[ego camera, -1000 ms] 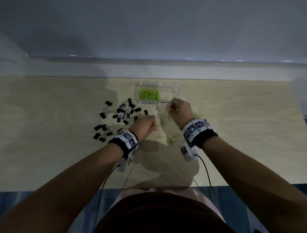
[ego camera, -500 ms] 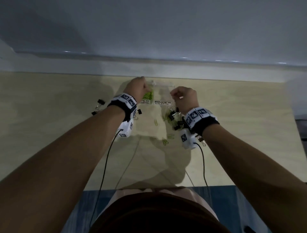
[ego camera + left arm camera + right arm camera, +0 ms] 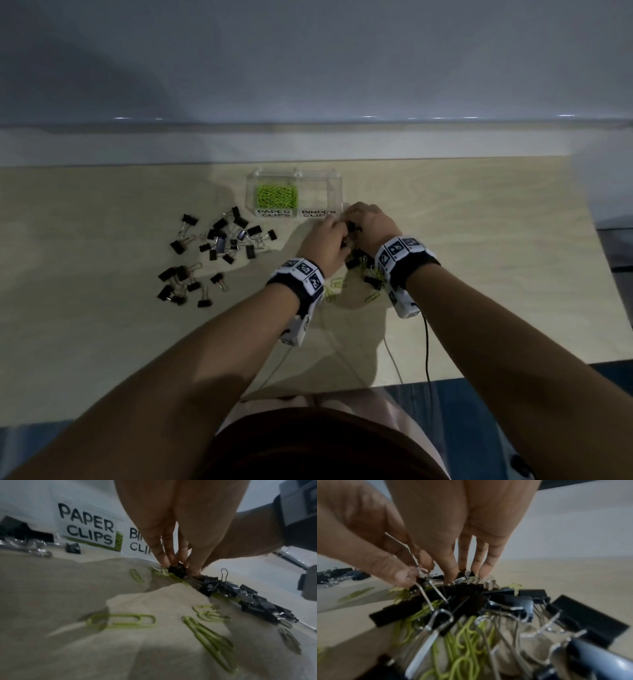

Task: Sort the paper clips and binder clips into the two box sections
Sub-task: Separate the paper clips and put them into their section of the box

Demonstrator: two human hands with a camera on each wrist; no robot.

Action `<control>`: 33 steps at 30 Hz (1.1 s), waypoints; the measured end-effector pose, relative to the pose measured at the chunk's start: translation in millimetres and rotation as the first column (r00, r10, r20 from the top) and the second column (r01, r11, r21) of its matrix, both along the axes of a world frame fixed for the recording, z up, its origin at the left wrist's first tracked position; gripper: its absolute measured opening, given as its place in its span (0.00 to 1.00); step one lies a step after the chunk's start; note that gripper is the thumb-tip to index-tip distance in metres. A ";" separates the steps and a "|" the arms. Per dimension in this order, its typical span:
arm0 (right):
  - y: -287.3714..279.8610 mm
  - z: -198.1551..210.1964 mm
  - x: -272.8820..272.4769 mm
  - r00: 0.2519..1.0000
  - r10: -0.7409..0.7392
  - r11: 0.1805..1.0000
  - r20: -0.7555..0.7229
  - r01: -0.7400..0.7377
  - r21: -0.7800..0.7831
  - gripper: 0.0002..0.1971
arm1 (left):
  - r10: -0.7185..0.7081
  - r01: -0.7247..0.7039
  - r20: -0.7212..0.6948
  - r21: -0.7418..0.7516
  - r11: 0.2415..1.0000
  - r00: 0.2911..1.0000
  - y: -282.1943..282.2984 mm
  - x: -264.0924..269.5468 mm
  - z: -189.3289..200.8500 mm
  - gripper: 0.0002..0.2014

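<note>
Green paper clips (image 3: 276, 196) fill our box's (image 3: 337, 181) left section; our left hand (image 3: 323, 242) and right hand (image 3: 368, 224) pinch binder clips (image 3: 462, 588) just near it.

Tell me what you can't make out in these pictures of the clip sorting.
- Head view: what lies in the BINDER CLIPS section; dim, clear walls.
- Head view: what the left hand and right hand grip; they cover it.
- Left wrist view: the BINDER CLIPS label, part hidden by fingers.
- Right wrist view: nearest binder clips, blurred.
</note>
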State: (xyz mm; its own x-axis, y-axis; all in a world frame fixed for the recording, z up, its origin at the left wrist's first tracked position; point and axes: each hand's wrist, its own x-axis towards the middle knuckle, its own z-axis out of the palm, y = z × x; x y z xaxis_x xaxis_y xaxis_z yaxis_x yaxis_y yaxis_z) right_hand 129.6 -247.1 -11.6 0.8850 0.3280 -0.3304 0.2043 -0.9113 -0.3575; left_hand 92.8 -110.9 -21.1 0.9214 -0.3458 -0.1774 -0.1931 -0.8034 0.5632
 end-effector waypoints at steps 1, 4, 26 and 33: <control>-0.9 -0.3 -1.3 1.000 -0.001 1.000 0.008 0.001 0.000 0.15 | 0.011 -0.011 -0.027 0.012 1.000 1.000 -2.4 -0.4 -3.2 0.12; -3.4 -2.2 -3.2 0.999 -0.025 0.999 0.037 0.026 -0.021 0.11 | 0.042 -0.042 -0.036 -0.008 0.999 0.998 -4.0 1.9 -6.6 0.12; -27.6 -3.1 -14.5 0.951 -0.230 0.971 0.205 0.240 -0.022 0.07 | -0.096 0.089 0.117 0.059 0.994 0.989 52.7 -7.3 2.4 0.16; 6.8 -2.2 -11.9 0.979 -0.167 0.964 0.119 0.188 -0.190 0.12 | -0.222 0.215 0.009 0.203 0.955 0.975 0.8 21.3 -0.4 0.17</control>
State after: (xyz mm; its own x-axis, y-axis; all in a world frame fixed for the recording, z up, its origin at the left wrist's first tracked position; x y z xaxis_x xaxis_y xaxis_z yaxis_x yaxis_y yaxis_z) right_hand 117.7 -240.3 -13.9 0.9552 0.0995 -0.2787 0.0588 -0.9868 -0.1507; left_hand 114.1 -110.2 -21.5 0.8333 -0.5000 -0.2358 -0.3914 -0.8348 0.3871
